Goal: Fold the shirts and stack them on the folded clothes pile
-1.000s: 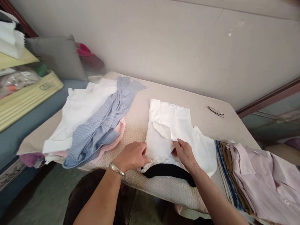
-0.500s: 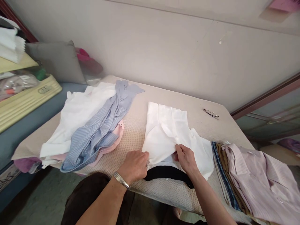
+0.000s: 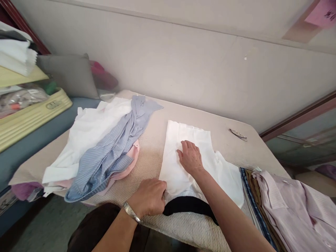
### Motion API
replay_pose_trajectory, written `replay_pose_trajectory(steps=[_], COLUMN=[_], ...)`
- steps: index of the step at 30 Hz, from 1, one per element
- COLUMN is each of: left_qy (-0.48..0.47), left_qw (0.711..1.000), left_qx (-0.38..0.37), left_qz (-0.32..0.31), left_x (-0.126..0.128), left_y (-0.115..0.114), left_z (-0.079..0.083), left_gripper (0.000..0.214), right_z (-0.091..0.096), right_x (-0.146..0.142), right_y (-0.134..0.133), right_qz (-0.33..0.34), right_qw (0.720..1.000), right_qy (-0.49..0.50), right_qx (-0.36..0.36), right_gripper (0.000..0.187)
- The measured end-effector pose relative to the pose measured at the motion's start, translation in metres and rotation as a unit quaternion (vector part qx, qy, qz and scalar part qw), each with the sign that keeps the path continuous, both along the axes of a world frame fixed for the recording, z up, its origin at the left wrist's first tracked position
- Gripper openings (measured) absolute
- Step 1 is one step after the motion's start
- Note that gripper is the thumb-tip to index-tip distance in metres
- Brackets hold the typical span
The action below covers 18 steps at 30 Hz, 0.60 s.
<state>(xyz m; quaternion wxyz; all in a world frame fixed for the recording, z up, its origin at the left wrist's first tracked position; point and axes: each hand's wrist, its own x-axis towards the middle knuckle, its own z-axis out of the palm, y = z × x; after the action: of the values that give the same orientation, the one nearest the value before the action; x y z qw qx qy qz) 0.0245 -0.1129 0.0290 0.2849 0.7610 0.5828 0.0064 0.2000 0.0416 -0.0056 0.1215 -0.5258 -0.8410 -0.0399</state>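
A white garment [image 3: 173, 168], partly folded, lies on the padded surface in front of me. A curved black band [image 3: 187, 204], which looks like its collar, shows at its near edge. My left hand [image 3: 151, 196], with a silver bracelet at the wrist, is closed on the garment's near left corner. Spread over the middle of the white cloth, my right hand [image 3: 191, 157] touches it with fingers stretched and holds nothing. One part of the garment [image 3: 229, 175] extends to the right, partly hidden behind my right forearm.
At left lie a blue striped shirt [image 3: 105, 154], white clothing [image 3: 89, 133] and a pink garment [image 3: 133, 154]. Folded clothes with a pale mauve striped shirt [image 3: 288, 203] on top are stacked at right. Eyeglasses [image 3: 238, 134] rest near the far edge, before the wall [image 3: 162, 59].
My right hand has let go of the white garment's near edge and moved up and left onto its middle. The cloth there lies flatter. My left hand stays at the corner.
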Motion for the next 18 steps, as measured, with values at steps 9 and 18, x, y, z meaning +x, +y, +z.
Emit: replay_pose_trajectory(steps=[9, 18], left_qy=[-0.064, -0.080], left_qw=[0.998, 0.992], left_qx=[0.002, -0.016], left_qz=[-0.005, 0.098], left_x=[0.015, -0.014], left_y=[-0.001, 0.020], left_z=[-0.020, 0.002], left_gripper=[0.023, 0.024], right_z=[-0.046, -0.043], right_x=[-0.079, -0.098], right_y=[0.100, 0.169], right_qz=[-0.007, -0.025], right_qw=[0.985, 0.970], right_qy=[0.003, 0.064], right_qx=[-0.175, -0.234], right_gripper=[0.076, 0.074])
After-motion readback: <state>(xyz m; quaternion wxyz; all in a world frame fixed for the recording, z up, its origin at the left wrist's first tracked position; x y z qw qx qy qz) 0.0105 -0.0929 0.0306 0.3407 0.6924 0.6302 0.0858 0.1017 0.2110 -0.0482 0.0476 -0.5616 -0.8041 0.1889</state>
